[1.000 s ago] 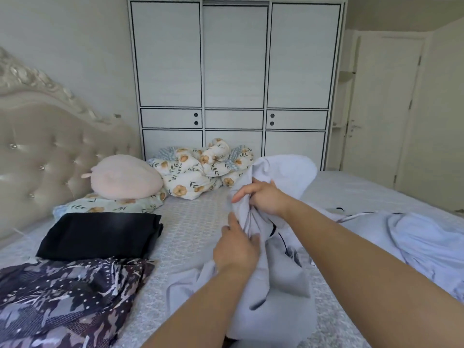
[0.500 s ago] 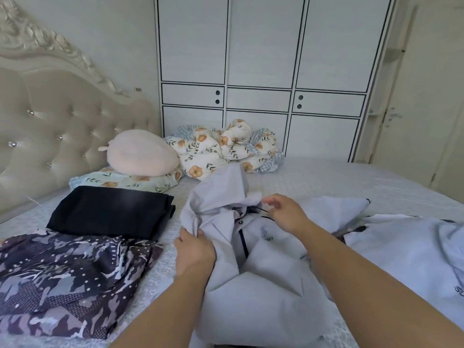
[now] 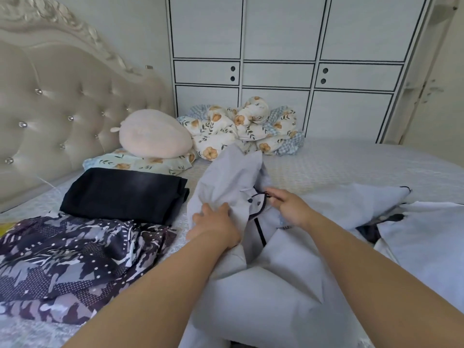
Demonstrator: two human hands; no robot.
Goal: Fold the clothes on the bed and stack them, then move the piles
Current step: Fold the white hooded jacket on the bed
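A pale grey shirt (image 3: pixel 263 285) with a thin dark trim lay crumpled on the bed (image 3: pixel 351 167), close to the near edge and about halfway along it. Part of it stuck up in a soft peak toward the far side of the bed.

The left hand (image 3: pixel 216 227) had its fingers curled round a bunch of the shirt's cloth, holding it. The right hand (image 3: pixel 288 207) pinched the shirt at the dark-trimmed collar, just beside the left hand. Both bare arms reached out over the shirt from the near edge.

Next to the shirt, toward the headboard (image 3: pixel 62 109), sat a folded black garment (image 3: pixel 120 194), flat and neat. A dark patterned garment (image 3: pixel 70 262) with pale blotches and dots lay spread out near the bed's near corner by the headboard, touching the black one.

A second pale garment (image 3: pixel 421 242) lay loose toward the foot end of the bed, touching the shirt.

By the headboard, a round pink cushion (image 3: pixel 154 134) rested on a flowered pillow (image 3: pixel 135 164). A bunched flowered blanket (image 3: pixel 246 129) lay along the far edge, in front of a white wardrobe (image 3: pixel 281 46).
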